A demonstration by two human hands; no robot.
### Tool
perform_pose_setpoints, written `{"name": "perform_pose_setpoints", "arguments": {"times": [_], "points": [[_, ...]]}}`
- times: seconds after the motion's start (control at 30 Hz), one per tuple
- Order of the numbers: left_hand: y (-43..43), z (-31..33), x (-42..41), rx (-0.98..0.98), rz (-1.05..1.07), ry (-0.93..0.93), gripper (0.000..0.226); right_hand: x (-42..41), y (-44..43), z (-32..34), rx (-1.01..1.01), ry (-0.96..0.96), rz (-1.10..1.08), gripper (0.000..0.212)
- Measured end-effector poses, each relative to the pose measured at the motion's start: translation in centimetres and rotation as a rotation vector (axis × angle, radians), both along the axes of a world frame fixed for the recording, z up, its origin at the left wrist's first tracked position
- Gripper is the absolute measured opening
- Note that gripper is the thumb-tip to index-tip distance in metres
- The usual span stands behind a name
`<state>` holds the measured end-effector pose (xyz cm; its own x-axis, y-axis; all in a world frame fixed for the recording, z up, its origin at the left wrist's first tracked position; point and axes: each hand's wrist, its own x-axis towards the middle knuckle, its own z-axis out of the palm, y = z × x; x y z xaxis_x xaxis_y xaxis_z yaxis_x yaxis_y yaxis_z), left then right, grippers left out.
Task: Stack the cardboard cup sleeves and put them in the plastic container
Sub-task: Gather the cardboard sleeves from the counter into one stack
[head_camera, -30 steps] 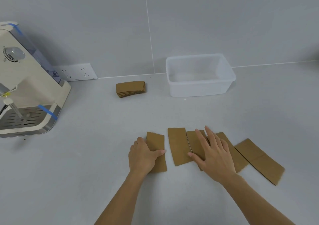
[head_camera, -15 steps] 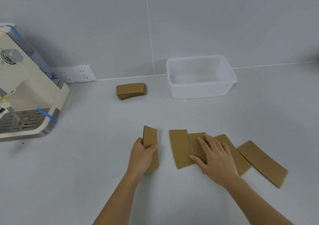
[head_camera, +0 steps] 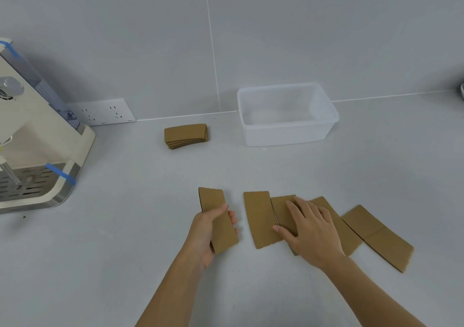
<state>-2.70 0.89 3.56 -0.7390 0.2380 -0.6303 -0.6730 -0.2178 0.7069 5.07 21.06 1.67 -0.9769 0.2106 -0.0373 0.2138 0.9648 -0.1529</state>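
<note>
My left hand (head_camera: 207, 233) grips one cardboard sleeve (head_camera: 217, 220) at lower centre; my right hand (head_camera: 311, 228) lies flat, fingers spread, on the overlapping sleeves (head_camera: 283, 213). The plastic container (head_camera: 286, 125) sits upper right.

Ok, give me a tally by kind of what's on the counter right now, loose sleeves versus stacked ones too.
Loose cardboard sleeves: 5, one in the left hand, at; the right hand rests on the middle ones
Stack of sleeves: 1, count within unclear
Plastic container: 1, nothing in it
Coffee machine: 1
Wall socket panel: 1
Total: 9
</note>
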Motion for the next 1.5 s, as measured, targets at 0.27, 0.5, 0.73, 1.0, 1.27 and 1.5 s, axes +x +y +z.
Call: {"name": "perform_pose_setpoints", "arguments": {"times": [0.27,0.5,0.73,1.0,1.27,1.5], "points": [[-0.4,-0.3,0.3,0.099,0.036,-0.039,0.02,-1.0,-2.7,-0.1,-0.005,0.153,0.032,0.047],[-1.0,-0.6,0.4,0.133,0.066,-0.051,0.024,-1.1,-5.8,-0.6,0.05,0.131,0.074,0.05],[-1.1,-0.8,0.4,0.158,0.077,-0.049,0.025,-1.1,-6.6,-0.9,0.079,0.132,0.091,0.039],[-1.0,-0.7,0.3,0.172,0.083,-0.048,0.03,-1.3,-6.8,0.9,0.016,0.163,0.151,0.028],[-0.5,-0.1,0.5,0.181,0.076,-0.092,0.028,-2.5,-6.4,3.4,-0.015,0.219,0.097,0.03],[0.7,0.1,1.1,0.248,0.065,-0.147,0.031,-2.4,-6.5,4.1,-0.081,0.265,0.059,0.032]]}}
